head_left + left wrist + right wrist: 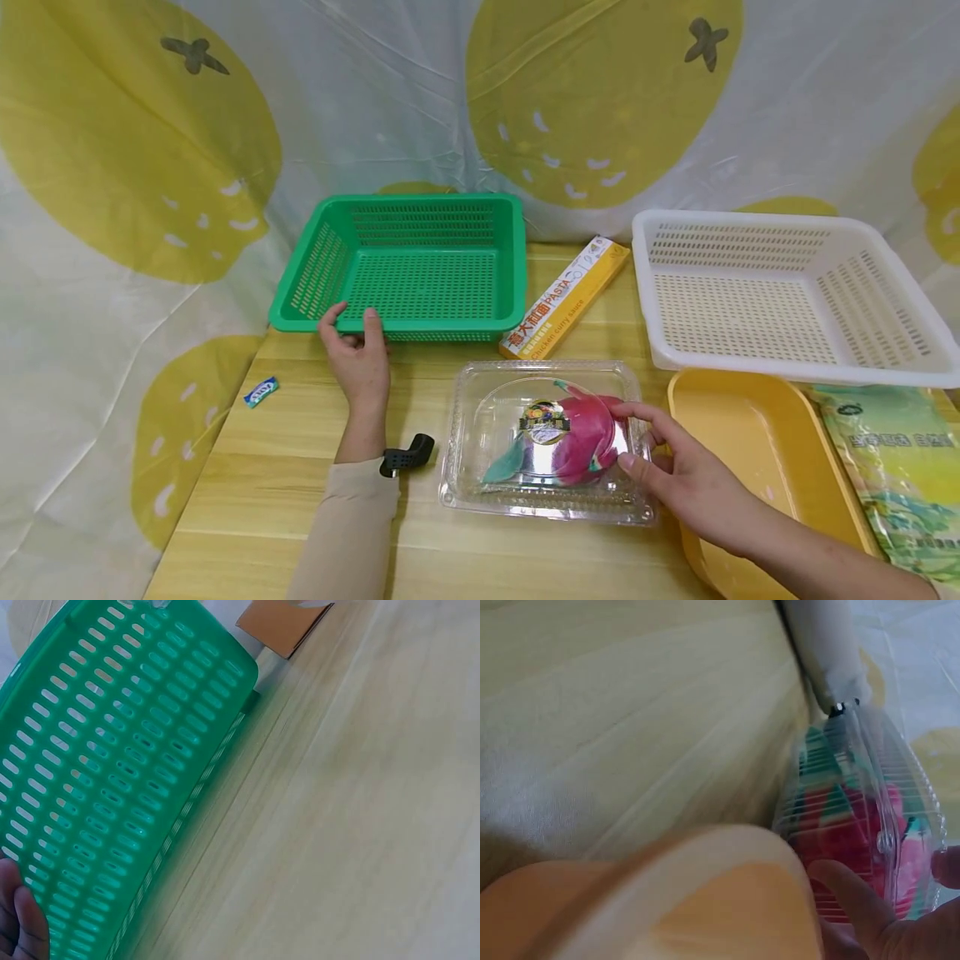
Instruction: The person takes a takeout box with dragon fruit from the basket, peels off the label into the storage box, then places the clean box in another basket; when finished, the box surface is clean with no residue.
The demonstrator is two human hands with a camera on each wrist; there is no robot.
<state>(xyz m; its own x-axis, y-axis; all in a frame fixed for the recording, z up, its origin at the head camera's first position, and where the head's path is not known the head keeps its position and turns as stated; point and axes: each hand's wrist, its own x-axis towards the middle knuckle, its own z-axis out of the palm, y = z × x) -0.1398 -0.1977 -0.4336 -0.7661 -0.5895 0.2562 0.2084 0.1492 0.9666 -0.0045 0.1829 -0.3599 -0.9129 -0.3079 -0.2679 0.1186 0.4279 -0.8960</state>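
My left hand (360, 358) grips the near rim of a green plastic basket (512, 304), with thumb and index finger over the edge. The left wrist view shows other fingers (31, 922) curled against the basket's slotted outer wall (112, 787). A clear plastic clamshell box (472, 400) with a round label holds a pink dragon fruit (588, 425) with green tips. My right hand (690, 475) holds the box at its right end, fingers on the lid and thumb lower down. In the right wrist view, the thumb (847, 892) presses the box's ribbed side (821, 817).
A pasta box (566, 298) lies right of the green basket. Farther right stand a white basket (795, 367) and an orange tub (678, 387), beside a green-yellow bag (900, 475). A small wrapped candy (261, 392) lies at the left. A patterned curtain (360, 108) hangs behind.
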